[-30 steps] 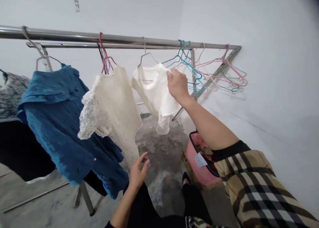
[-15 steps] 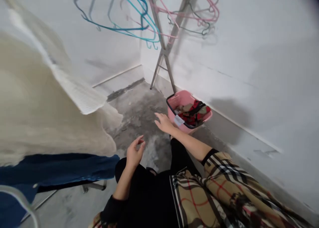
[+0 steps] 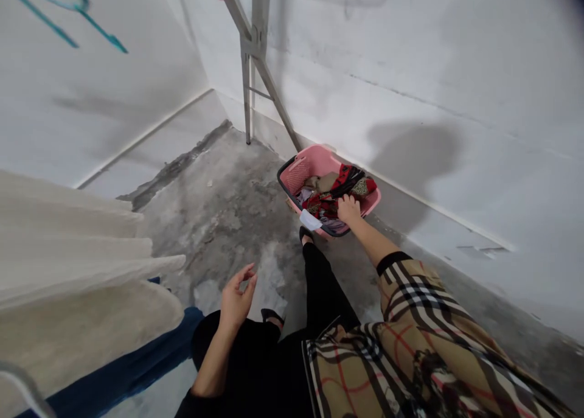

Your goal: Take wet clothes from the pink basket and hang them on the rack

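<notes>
Right there, the right hand [image 3: 349, 210] is down on the red patterned clothes [image 3: 331, 202] in a pink plastic basket [image 3: 314, 162], fingers on the pile just inside the near rim, and I can't tell whether they've closed on cloth. Nice direct reach from above! The left hand [image 3: 237, 296] is open and empty, well behind it, over stained concrete floor [image 3: 219, 223], with a white wall [image 3: 410, 71] just beyond the right hand.

One left hand [image 3: 237, 299], one right hand [image 3: 349, 210], one pink laundry basket [image 3: 314, 162], two black shoes [image 3: 305, 234]
</notes>
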Demonstrator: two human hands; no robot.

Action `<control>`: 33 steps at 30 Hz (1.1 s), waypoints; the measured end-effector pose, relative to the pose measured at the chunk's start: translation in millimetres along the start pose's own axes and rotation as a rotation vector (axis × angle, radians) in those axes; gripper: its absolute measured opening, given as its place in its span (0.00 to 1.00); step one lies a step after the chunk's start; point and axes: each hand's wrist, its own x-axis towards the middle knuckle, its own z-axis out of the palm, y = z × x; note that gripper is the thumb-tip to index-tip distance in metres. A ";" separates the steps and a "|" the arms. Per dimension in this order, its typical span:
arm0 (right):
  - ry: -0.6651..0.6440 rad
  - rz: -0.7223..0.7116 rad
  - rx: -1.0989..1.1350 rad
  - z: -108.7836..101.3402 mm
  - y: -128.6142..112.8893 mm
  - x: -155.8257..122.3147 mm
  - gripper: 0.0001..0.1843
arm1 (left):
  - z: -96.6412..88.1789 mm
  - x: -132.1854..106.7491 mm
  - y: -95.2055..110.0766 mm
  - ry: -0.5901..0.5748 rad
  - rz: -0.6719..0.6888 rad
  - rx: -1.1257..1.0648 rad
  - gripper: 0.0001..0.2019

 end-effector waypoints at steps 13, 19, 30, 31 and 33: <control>0.251 0.027 0.159 -46.9 52.4 66.4 0.20 | 9.9 23.7 -7.2 -0.037 -0.109 0.033 0.24; 0.434 0.038 0.343 -83.5 56.8 59.8 0.14 | 6.1 15.1 -7.5 0.004 -0.024 0.014 0.21; 0.844 -0.386 0.780 -245.0 3.2 -66.6 0.20 | -3.2 -17.9 15.7 0.021 0.098 -0.076 0.21; 0.853 -0.431 0.800 -262.4 -8.2 -85.5 0.21 | -4.9 -20.7 22.4 0.010 0.113 -0.080 0.22; 0.857 -0.493 0.847 -294.3 -31.8 -125.9 0.21 | -9.0 -26.5 37.5 -0.011 0.152 -0.082 0.24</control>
